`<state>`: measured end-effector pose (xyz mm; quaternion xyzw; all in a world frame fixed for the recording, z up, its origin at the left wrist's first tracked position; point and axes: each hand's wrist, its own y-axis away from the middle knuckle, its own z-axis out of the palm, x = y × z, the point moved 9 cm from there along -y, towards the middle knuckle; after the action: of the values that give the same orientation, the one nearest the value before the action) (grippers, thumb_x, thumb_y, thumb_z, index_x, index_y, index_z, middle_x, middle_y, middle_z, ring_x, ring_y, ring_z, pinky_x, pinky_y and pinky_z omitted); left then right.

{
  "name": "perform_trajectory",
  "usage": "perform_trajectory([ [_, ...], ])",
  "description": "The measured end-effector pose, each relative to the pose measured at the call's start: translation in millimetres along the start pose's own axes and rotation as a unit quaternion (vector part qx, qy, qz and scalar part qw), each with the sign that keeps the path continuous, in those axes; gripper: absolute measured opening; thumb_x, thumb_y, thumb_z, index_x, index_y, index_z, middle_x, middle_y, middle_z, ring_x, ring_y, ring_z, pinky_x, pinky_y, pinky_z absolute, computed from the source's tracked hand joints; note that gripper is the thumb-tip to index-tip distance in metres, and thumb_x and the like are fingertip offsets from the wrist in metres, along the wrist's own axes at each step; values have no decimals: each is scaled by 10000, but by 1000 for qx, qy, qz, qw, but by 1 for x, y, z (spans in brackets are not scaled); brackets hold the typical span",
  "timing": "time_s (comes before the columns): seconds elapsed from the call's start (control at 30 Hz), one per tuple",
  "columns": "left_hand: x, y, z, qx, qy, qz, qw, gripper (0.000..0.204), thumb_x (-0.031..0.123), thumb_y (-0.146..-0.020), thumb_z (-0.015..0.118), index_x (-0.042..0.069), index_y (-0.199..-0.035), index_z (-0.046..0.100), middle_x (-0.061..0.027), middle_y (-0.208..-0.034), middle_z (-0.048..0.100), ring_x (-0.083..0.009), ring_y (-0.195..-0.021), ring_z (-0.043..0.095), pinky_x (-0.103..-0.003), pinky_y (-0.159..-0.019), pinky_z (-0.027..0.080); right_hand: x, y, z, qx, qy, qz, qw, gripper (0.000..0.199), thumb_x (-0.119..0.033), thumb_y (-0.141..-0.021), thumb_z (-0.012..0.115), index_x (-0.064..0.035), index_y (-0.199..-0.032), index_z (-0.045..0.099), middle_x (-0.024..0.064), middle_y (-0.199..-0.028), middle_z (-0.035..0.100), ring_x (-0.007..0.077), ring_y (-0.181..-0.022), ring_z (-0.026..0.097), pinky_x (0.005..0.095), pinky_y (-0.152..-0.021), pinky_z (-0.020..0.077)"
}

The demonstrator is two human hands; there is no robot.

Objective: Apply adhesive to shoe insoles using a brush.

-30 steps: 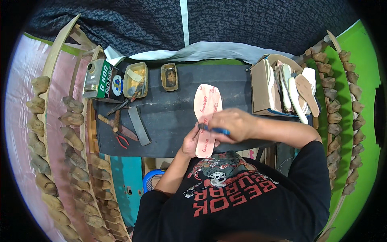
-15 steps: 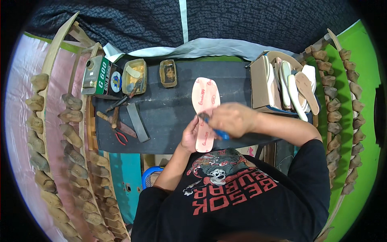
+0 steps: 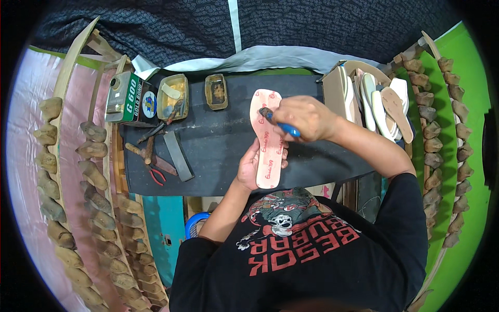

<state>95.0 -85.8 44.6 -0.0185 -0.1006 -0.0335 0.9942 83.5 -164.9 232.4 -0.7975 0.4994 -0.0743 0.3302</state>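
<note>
Right hand (image 3: 304, 118) clamped on blue-handled brush (image 3: 280, 125), now moved up to the toe of the pink flat shoe insole (image 3: 266, 138); left hand (image 3: 249, 167) grips insole's heel edge on black work mat (image 3: 218, 140).

Tin: rectangular metal can (image 3: 125, 99) with green-and-white label, lying at the dark mat's far left corner.
Box: open tan cardboard box (image 3: 334, 89) holding pale soles, at the mat's far right.

Pale pink insole (image 3: 266, 138) with red print, blue-handled brush (image 3: 280, 125), black mat (image 3: 218, 145), green can (image 3: 126, 98), red-handled pliers (image 3: 155, 174).
</note>
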Motion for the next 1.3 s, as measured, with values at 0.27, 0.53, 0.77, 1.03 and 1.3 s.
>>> perform_trajectory([
  [0.27, 19, -7, -8, 24, 33, 20, 999, 564, 438, -1074, 314, 46, -1455, 453, -155, -1341, 590, -284, -1153, 596, -440, -1031, 469, -90, 18, 47, -81, -81, -78, 990, 286, -237, -835, 629, -22, -1022, 604, 56, -744, 523, 236, -709, 602, 367, -654, 562],
  [0.53, 10, -6, -11, 83, 110, 15, 990, 541, 473, -1065, 338, 94, -1415, 503, -142, -1266, 601, -279, -1070, 567, -453, -909, 477, -8, 3, 3, -7, -50, 55, 997, 350, -160, -774, 738, -14, -1062, 602, 128, -818, 636, 317, -740, 671, 422, -663, 569],
  [0.77, 8, -10, -16, 68, 41, -19, 997, 569, 488, -1056, 369, 85, -1442, 482, -145, -1360, 566, -280, -1187, 572, -468, -1004, 472, -12, 1, 2, -12, -29, -6, 1000, 355, -175, -754, 734, -31, -1046, 593, 89, -789, 590, 292, -694, 633, 410, -619, 552],
  [1.03, 25, -21, 5, -76, 79, -25, 994, 672, 552, -1055, 315, 2, -1410, 471, -155, -1311, 604, -288, -1226, 587, -456, -1030, 492, -77, 9, 37, -102, -120, -63, 986, 348, -268, -813, 672, -25, -1050, 594, 72, -754, 539, 269, -705, 621, 421, -639, 554],
  [1.3, 31, -21, -4, 73, -28, 30, 996, 650, 571, -1031, 388, 71, -1438, 463, -112, -1175, 668, -243, -964, 695, -379, -804, 598, 22, 0, -29, 12, -4, 97, 995, 294, -81, -820, 755, -16, -1052, 586, 129, -818, 661, 310, -695, 671, 400, -602, 553],
])
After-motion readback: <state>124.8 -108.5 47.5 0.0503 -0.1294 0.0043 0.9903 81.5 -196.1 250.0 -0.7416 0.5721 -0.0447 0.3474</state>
